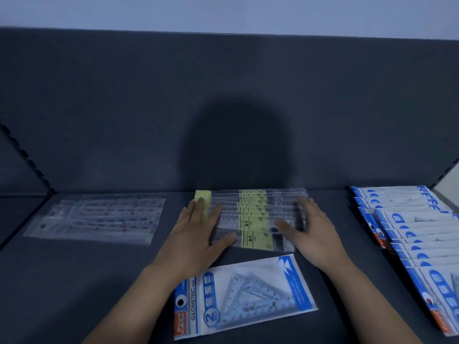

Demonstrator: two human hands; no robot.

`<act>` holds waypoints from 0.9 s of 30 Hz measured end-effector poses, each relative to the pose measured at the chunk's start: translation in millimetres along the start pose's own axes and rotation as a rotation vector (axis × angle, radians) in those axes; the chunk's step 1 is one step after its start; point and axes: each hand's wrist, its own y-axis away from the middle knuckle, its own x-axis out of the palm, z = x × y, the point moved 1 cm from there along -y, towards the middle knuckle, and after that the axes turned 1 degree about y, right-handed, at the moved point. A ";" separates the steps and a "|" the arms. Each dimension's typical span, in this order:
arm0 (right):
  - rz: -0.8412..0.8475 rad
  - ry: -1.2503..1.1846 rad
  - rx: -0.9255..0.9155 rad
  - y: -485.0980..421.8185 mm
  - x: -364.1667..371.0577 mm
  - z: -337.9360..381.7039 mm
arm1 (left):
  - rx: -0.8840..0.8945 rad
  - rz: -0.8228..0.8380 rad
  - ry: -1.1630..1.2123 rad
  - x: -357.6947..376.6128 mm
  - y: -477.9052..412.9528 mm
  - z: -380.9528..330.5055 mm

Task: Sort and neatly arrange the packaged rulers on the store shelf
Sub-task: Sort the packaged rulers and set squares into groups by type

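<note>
Far left of the left hand [196, 228], well apart: clear packs [99, 217] lying flat on the shelf [74, 281], fanned slightly. Left hand spread flat, fingers open, palm down on the left end of the yellow-label stack [253, 219], gripping nothing, thumb along the near edge. Between the hands: yellow-label rulers overlapped like tiles, running back toward the rear wall, edges a little skewed. Right hand [310, 229] likewise open and flat, pressing the stack's right end, closed on nothing. Just near of both wrists: one loose geometric pack [246, 294], tilted, out of place. Right of the right hand, apart: blue packs [417, 234] in an overlapping row. Likely squaring the stack: best pressed inward evenly from both ends, light downward pressure, short nudges so slippery sleeves stay overlapped. Geometric pack probably belongs with the blue row.
</note>
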 end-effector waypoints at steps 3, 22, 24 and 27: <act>-0.022 -0.052 -0.030 -1.7 -4.3 -2.3 | 0.023 -0.027 0.049 -1.2 -2.7 0.1; 0.118 -0.015 -0.063 -36.3 1.9 -1.1 | -0.042 -0.084 -0.095 -5.8 -5.7 1.9; 0.110 0.011 -0.089 -35.6 3.7 -2.6 | -0.049 -0.071 -0.111 -5.3 -6.4 2.0; 0.037 -0.015 -0.113 -32.6 5.5 -5.8 | -0.027 -0.057 -0.115 -5.2 -5.4 5.8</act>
